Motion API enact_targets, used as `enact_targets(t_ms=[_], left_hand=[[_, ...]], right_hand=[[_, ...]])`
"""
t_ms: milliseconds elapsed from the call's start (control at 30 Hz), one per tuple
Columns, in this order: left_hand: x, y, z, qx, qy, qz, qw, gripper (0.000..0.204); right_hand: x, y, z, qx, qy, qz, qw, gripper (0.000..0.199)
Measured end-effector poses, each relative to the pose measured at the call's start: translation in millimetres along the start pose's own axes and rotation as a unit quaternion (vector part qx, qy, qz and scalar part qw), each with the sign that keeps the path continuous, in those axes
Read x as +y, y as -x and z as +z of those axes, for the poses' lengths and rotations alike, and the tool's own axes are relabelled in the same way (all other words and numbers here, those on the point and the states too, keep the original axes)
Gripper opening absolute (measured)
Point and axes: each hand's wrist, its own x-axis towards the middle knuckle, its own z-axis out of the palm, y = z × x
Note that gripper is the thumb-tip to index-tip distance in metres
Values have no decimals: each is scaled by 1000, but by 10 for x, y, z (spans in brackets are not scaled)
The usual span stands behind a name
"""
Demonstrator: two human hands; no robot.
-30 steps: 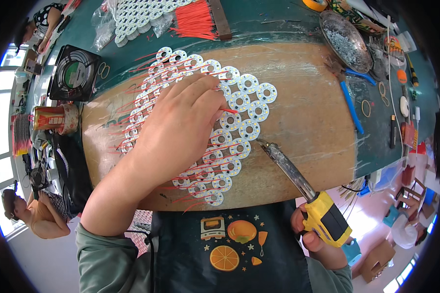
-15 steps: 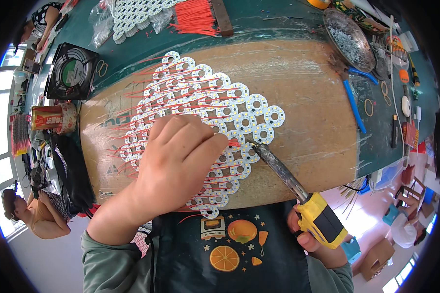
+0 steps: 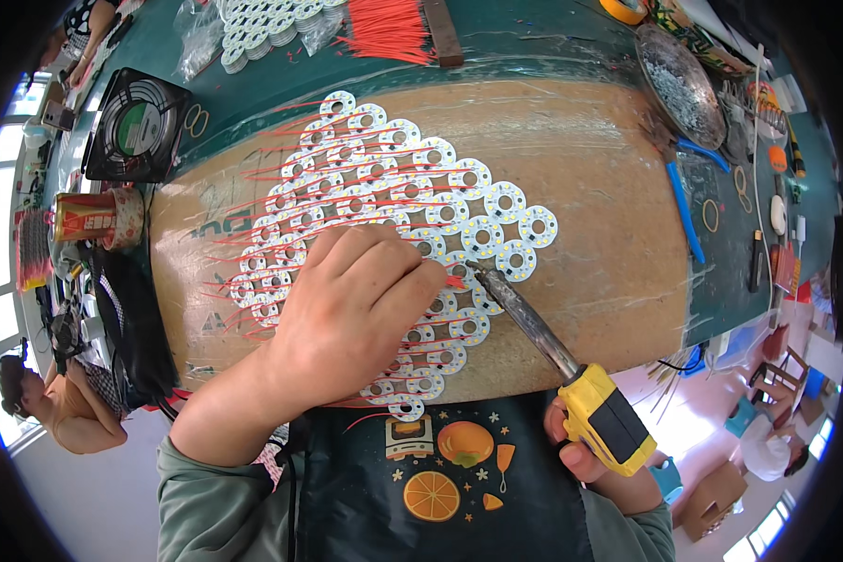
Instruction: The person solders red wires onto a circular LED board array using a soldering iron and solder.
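A sheet of white ring-shaped LED boards [image 3: 482, 236] lies on the brown work board, with thin red wires running leftward from many of the rings. My left hand [image 3: 351, 314] is closed over the middle of the sheet, pinching red wires [image 3: 456, 280] whose ends stick out past the thumb and forefinger. In my right hand [image 3: 576, 448] is a soldering iron [image 3: 611, 417] with a yellow and black handle. Its tip is at a ring just right of the wire ends; whether it touches a solder pad is too small to tell.
Beyond the brown board [image 3: 590, 178] lie more ring boards [image 3: 276, 28], a bundle of red wires [image 3: 389, 33] and a metal dish of small pieces [image 3: 681, 84]. A black fan [image 3: 139, 126] and a tin [image 3: 89, 217] stand left. Blue-handled pliers [image 3: 686, 211] lie right. A person [image 3: 75, 403] sits at left.
The soldering iron's tip has shifted slightly left and up, toward the wire ends at my left hand. My left hand keeps its pinch on the wires. The whole view has shifted a little.
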Motion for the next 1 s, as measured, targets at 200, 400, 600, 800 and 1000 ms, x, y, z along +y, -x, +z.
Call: enact_targets(t_ms=[200, 400, 600, 800, 1000], left_hand=[[7, -11, -14, -11, 9, -6, 1000, 33], [6, -8, -15, -19, 18, -11, 1000, 32], [13, -13, -23, -19, 10, -9, 1000, 33], [24, -19, -9, -17, 12, -14, 1000, 33], [62, -7, -45, 10, 16, -3, 1000, 32]], right_hand=[[-10, -38, 55, 13, 10, -9, 1000, 35], [-19, -53, 87, 48, 30, -33, 998, 36], [-98, -59, 32, 9, -12, -11, 1000, 36], [-141, -10, 55, 50, -82, 18, 995, 34], [-174, 9, 35, 47, -101, 40, 993, 36]])
